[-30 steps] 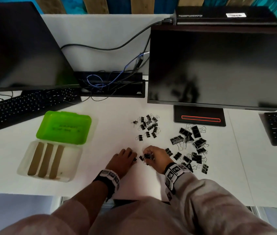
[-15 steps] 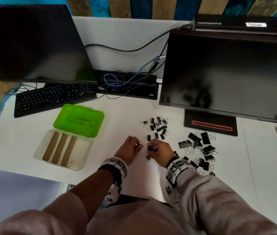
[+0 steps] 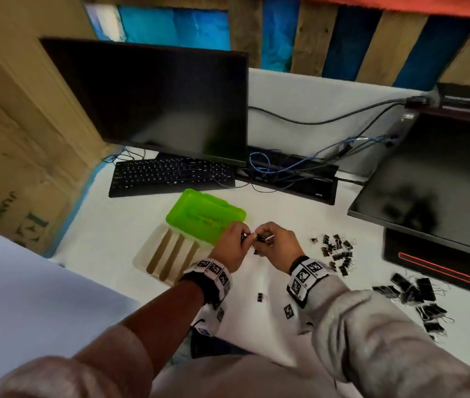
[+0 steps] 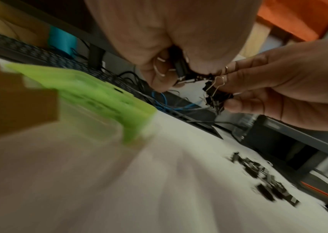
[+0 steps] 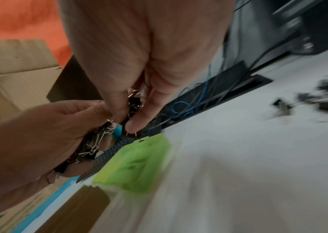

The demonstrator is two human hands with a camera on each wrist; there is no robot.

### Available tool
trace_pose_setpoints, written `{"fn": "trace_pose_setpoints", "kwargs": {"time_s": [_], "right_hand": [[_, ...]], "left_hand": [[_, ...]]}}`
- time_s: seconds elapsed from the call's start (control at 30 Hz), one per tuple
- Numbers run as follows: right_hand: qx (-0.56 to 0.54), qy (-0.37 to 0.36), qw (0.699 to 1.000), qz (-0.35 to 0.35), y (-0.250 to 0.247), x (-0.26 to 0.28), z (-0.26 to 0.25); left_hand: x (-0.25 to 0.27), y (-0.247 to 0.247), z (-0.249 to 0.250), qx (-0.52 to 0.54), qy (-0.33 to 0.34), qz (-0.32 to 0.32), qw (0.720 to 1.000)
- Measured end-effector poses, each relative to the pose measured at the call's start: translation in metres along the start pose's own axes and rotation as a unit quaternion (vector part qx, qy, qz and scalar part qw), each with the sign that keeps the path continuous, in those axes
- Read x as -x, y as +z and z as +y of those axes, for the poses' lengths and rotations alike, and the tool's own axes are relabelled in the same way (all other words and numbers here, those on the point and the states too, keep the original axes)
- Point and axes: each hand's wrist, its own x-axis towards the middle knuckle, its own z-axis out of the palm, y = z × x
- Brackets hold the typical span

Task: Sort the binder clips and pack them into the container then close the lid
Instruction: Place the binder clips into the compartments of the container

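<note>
Above white desk (image 3: 328, 305), left hand (image 3: 229, 248) and right hand (image 3: 278, 247) pinch binder clips (image 4: 216, 97).

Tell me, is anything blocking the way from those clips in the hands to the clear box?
Nothing visible. Both hands, left hand and right hand, hold small binder clips just right of the open container. Its green lid is folded back, clear of the opening.

Little could be read. The cardboard box (image 3: 12, 208) at the left edge of the head view bore dark green print, cut off and blurred; no word could be made out. The green lid (image 3: 205, 215) carried dark raised lettering, too blurred to read.
</note>
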Motion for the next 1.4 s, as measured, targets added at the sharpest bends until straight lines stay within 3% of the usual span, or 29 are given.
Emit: {"fn": "trace_pose_setpoints", "kwargs": {"time_s": [0.37,0.53,0.77,1.03,1.4], "right_hand": [[0.128,-0.064,0.987,-0.075,0.168,-0.087,-0.088],[0.174,-0.054,0.979,-0.087,0.204,-0.115,-0.096],[0.228,-0.046,0.966,-0.113,0.218,-0.123,-0.090],[0.235,-0.073,0.961,-0.129,0.210,-0.131,-0.087],[0.224,-0.080,0.960,-0.150,0.215,-0.132,-0.086]], "left_hand": [[0.003,-0.146,-0.141,0.011,-0.096,0.115,0.989],[0.011,-0.160,-0.182,0.030,-0.137,0.086,0.986],[0.019,-0.146,-0.193,0.020,-0.115,0.055,0.992],[0.021,-0.137,-0.188,-0.010,-0.148,0.028,0.988],[0.026,-0.140,-0.189,0.036,-0.148,0.103,0.983]]}}
